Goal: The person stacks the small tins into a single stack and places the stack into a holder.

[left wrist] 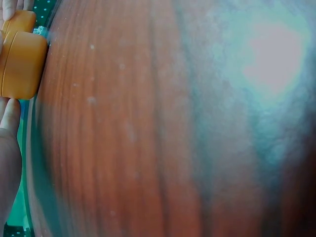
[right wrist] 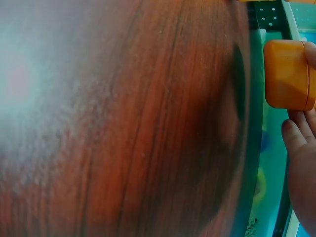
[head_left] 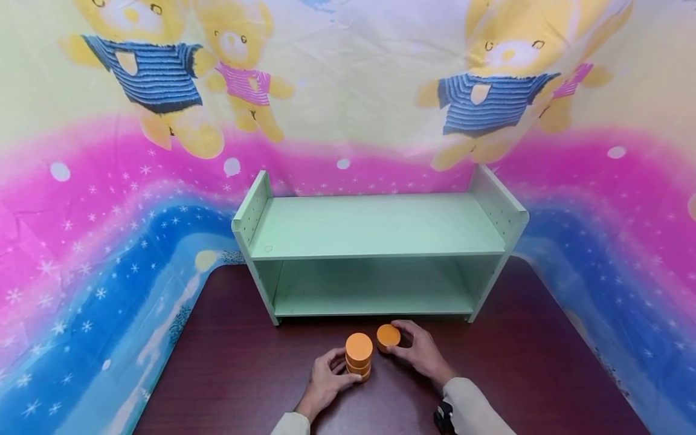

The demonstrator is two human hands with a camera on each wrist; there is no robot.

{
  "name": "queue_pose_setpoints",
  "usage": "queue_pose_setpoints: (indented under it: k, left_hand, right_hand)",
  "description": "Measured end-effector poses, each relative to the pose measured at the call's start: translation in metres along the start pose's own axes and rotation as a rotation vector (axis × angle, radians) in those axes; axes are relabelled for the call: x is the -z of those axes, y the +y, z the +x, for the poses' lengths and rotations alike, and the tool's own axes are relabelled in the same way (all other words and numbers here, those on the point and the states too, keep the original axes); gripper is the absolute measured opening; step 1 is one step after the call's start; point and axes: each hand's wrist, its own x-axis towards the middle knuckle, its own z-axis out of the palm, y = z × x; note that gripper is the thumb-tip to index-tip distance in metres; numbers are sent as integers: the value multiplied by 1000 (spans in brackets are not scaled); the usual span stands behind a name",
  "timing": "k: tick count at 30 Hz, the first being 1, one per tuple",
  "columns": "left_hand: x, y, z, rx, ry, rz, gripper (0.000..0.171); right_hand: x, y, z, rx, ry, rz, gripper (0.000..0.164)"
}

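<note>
In the head view, my left hand [head_left: 326, 379] grips a stack of round orange lidded containers [head_left: 359, 348] near the front middle of the table, thumb and fingers around its lower part. The lowest one [left wrist: 25, 66] shows in the left wrist view with its base right at the tabletop; the upper part of the stack is out of that frame. My right hand [head_left: 421, 350] pinches another round orange container [head_left: 388, 337] between thumb and fingers, just right of the stack. A gap shows between this container [right wrist: 285, 75] and the tabletop in the right wrist view.
A pale green two-tier shelf [head_left: 375, 226] stands on the dark reddish-brown table [head_left: 228, 362], right behind both hands. Its side panels rise above the upper board. A printed cloth [head_left: 342, 90] with teddy bears hangs around the back and sides of the table.
</note>
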Motion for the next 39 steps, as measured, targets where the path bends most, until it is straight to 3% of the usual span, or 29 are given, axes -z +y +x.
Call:
queue_pose_setpoints:
  k: [9,33,39]
  left_hand:
    - [1,-1,1,1,-4,2,63]
    - [1,-2,1,-31,-11,22,61]
    - [1,-2,1,-10,-9,9,62]
  right_hand:
    - [6,-3,-1,46,-1,-32,55]
    - [15,-12,-6,65,-27,-21,57]
    - [16,-13,-7,92,-11,-48,57]
